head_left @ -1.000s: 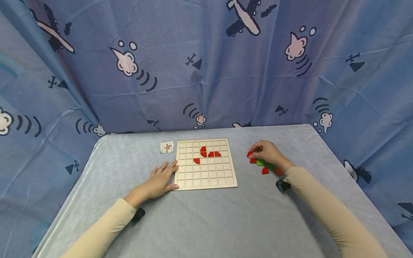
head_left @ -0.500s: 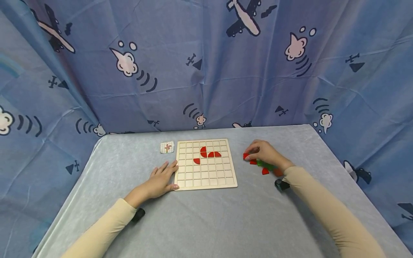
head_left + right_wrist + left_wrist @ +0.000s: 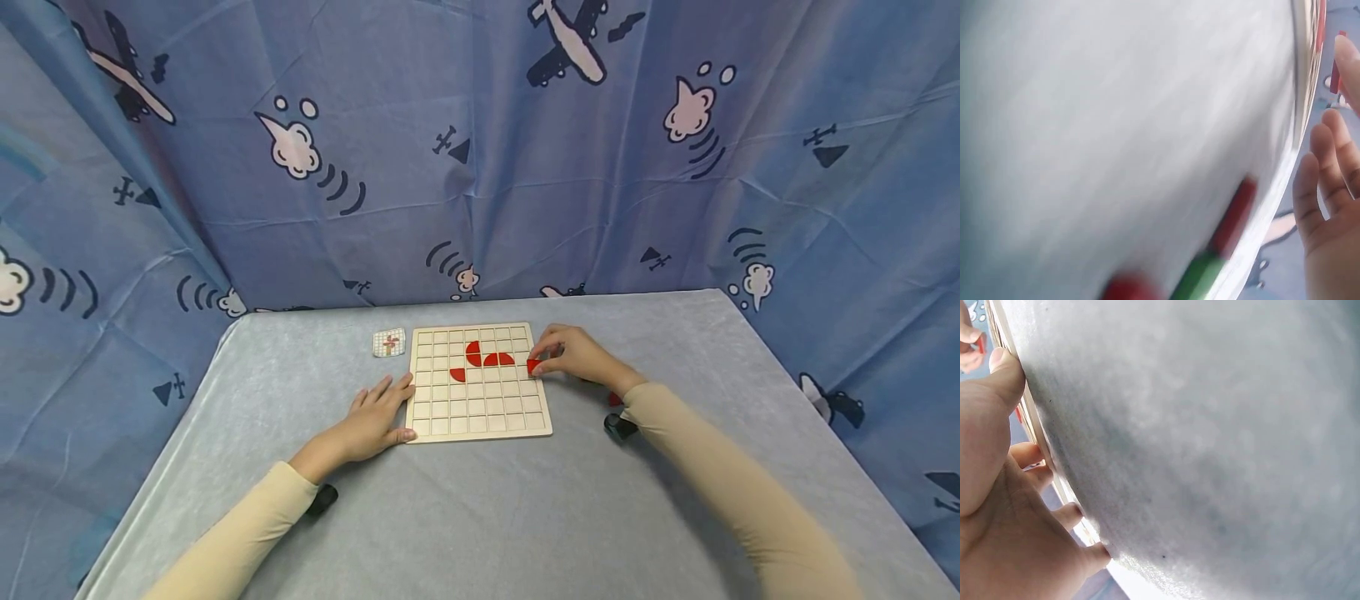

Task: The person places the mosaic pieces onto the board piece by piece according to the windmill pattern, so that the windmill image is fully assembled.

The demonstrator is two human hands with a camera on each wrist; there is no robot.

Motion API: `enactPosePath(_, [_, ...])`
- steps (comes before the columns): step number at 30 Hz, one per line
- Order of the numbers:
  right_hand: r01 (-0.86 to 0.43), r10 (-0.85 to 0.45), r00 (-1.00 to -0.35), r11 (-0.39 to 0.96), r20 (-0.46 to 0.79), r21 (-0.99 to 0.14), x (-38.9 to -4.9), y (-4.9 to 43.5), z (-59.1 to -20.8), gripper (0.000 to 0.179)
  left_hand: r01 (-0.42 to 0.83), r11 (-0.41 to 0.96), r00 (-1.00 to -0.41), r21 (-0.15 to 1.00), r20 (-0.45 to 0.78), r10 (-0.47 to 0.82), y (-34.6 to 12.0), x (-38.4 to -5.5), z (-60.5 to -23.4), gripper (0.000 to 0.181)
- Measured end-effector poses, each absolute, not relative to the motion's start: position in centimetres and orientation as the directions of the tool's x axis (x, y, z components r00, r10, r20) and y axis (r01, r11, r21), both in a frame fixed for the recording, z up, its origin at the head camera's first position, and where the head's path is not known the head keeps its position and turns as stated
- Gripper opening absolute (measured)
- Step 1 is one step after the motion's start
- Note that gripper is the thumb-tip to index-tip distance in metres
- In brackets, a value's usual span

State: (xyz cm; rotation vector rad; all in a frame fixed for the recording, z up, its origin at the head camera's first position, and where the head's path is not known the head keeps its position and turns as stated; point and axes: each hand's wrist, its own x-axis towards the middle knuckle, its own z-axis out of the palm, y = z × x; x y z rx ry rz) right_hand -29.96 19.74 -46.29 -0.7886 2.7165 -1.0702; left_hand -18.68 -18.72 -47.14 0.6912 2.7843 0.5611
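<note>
A pale wooden grid board [image 3: 480, 407] lies on the table, with several red quarter-round pieces [image 3: 473, 354] set in its squares. Along the board's left edge rests my left hand [image 3: 369, 423], its fingers spread and its thumb and fingertips touching the rim. My right hand [image 3: 579, 357] pinches a red piece [image 3: 532, 367] between thumb and finger over the board's right edge. In the right wrist view that held piece [image 3: 1336, 70] shows edge-on by the thumb, while the other fingers stay off the table.
A small patterned card [image 3: 388, 342] lies beyond the left hand, beside the board. Under the right forearm are loose pieces, mostly hidden; the right wrist view shows a red one [image 3: 1233, 215] touching a green one [image 3: 1200, 275]. A printed blue curtain [image 3: 375, 167] hangs behind.
The right hand has carried the red piece leftward from the loose pieces to the board's right edge. My left hand has stayed still.
</note>
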Motion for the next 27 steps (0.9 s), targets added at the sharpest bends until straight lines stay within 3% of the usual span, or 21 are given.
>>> enactPosePath(15, [-0.448,-0.586,-0.81,0.57,0.041,-0.689,-30.8,13.1,-46.0,0.023,0.41,0.817,-0.865,0.405,-0.111,0.489,-18.8,-18.8,-46.9,0.076])
enactPosePath(27, [-0.472,-0.605,-0.795,0.586,0.032,-0.658,-30.7,10.9,-46.2,0.02,0.411,0.817,-0.865,0.405,-0.11,0.489,-18.8,-18.8,-47.1,0.076])
